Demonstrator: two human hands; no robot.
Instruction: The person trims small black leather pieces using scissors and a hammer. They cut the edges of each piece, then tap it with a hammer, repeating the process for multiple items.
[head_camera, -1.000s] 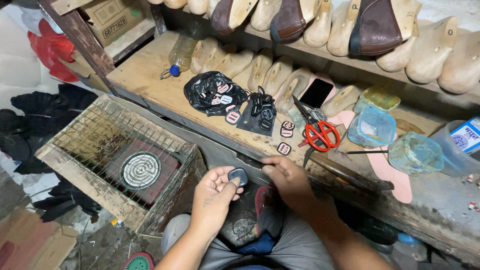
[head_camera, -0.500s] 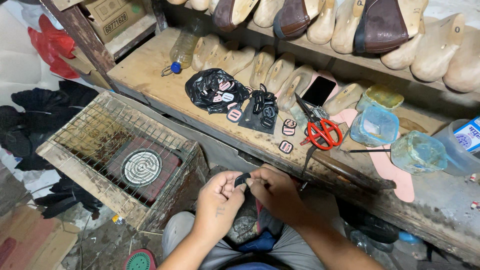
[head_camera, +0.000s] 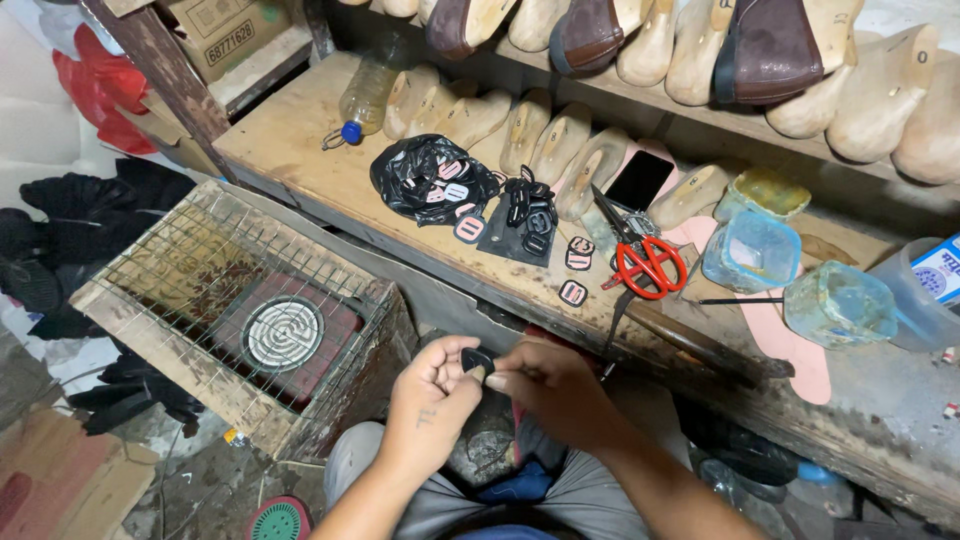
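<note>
Down over my lap, both my hands meet on a small black oval piece (head_camera: 477, 360). My left hand (head_camera: 435, 395) pinches it from the left, its grip pressed together on the near edge, and my right hand (head_camera: 555, 385) pinches it from the other side with thumb and forefinger. Just beyond my hands runs the wooden tabletop (head_camera: 300, 165), where more black pieces (head_camera: 527, 205) lie heaped beside a black plastic bag (head_camera: 420, 175). Red-handled scissors (head_camera: 645, 262) rest further right. To my left stands a wire-topped wooden crate (head_camera: 240, 310) with a coil heater (head_camera: 283, 333) inside.
</note>
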